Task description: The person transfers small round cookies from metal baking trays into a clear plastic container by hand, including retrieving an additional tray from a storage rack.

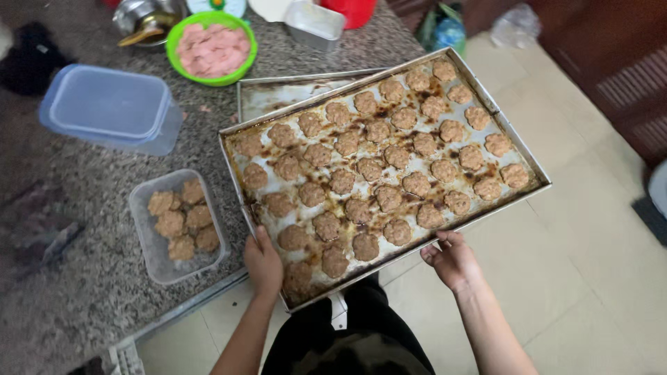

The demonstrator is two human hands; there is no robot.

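Both hands lie nearest the camera, each on the near long edge of a large metal baking tray (517, 167) loaded with rows of browned, baked patties (379, 170). Left hand (264, 264): fingers curled over the rim near the tray's near-left corner, thumb on the upper surface beside a patty, closed in a grip on the tray. Right hand (451, 260): placed further along the same edge, fingers hooked under and around the rim, likewise gripping the tray. Tray position: tilted diagonally across the view, its far-left part over the speckled stone counter (83, 278) and overlapping a second, emptied baking tray (278, 94); its near-right part projects past the counter edge above the pale tiled floor (590, 264). Step in hand, as judged from this arrangement: carrying or positioning the loaded tray at the counter, with the weight borne by both hands. The next move would call for keeping the tray level so the patties and their greasy residue do not slide, and for a steady two-handed hold on the one edge. Left of the tray: a clear plastic container (149, 243) partly filled with similar patties, just beside the tray's near-left corner; a lidded blue-tinted container (111, 104) further back; a green bowl (246, 52) of pink sliced meat near the far edge of the counter.
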